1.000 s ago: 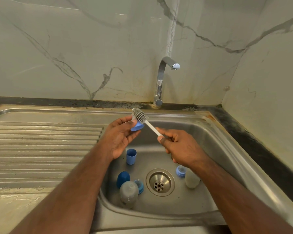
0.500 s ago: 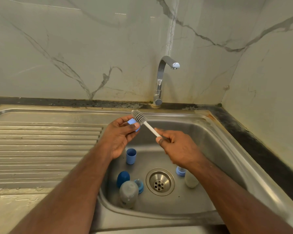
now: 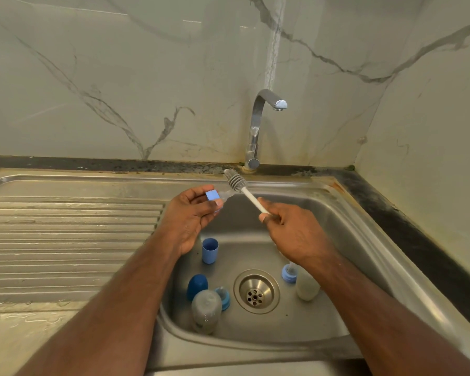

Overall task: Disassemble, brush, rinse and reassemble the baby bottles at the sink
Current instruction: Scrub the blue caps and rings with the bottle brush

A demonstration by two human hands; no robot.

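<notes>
Two hands are up over the basin. My left hand (image 3: 191,213) pinches a blue collar with its clear teat (image 3: 215,197) between thumb and fingertips, the teat pointing toward the brush. My right hand (image 3: 291,229) has its fingers curled round the white handle of the bottle brush (image 3: 240,187), bristle head just past the teat tip, close to it; touching or not, I cannot tell.

Step in hand, as I judge it: brushing the teat-and-collar piece.
- Keep the pinch on the collar edge only, so the bristles get free run over the silicone.
- Turn the piece a little between strokes; short strokes, since the teat is soft and will fold under a hard push.
- Work the brush tip into the collar's open side as well.

Around, below the fingers, in the sink (image 3: 345,221):
- light blue cap (image 3: 210,250) upright, just under my left wrist.
- dark blue cap (image 3: 197,286) beside a lying bottle (image 3: 206,310), with a second collar and teat (image 3: 223,297) touching that bottle.
- another bottle (image 3: 307,286) and third collar (image 3: 288,274) under my right forearm, partly hidden.
- drain (image 3: 256,291) between the two groups.

Tap (image 3: 263,115) stands beyond the fingers; no water visible from it, so rinsing looks not yet begun. Nothing blocks the brush. Risk: a wet collar slipping from the pinch into the basin.
</notes>
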